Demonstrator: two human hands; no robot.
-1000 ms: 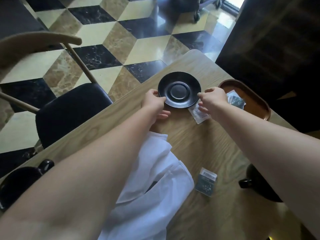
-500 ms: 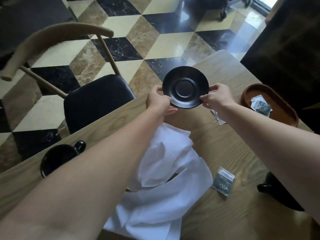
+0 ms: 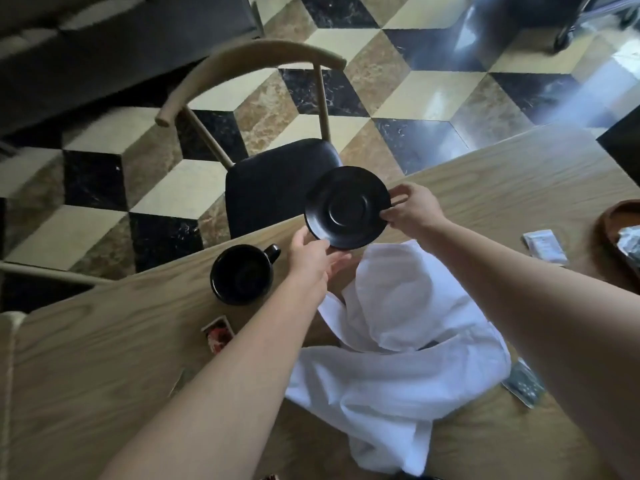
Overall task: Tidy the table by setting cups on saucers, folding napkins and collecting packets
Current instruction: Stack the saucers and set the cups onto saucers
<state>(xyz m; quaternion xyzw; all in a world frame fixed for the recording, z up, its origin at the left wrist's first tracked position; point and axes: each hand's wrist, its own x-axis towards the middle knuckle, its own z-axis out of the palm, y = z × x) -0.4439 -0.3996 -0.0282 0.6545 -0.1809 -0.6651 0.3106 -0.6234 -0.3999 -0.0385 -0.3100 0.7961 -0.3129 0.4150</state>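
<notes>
Saucer [image 3: 347,207], gripped by both hands' fingers, has lifted leftward; cup [image 3: 241,274] now nearby.

A glossy floor of black, cream and brown marble cube-pattern tiles [image 3: 429,95] lies beyond the light oak-grain worktop [image 3: 519,174], where a curved-back wooden chair with black seat [image 3: 277,181] stands.

bare table [image 3: 502,188] beyond the napkin [image 3: 398,341], black cup [image 3: 242,273] blocking left, packet [image 3: 545,244] and tray [image 3: 620,220] crowding right

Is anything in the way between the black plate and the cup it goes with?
Nothing visible. Both hands, left hand and right hand, hold the saucer in the air. The black cup sits on the table just left of it, with only bare wood between.
</notes>
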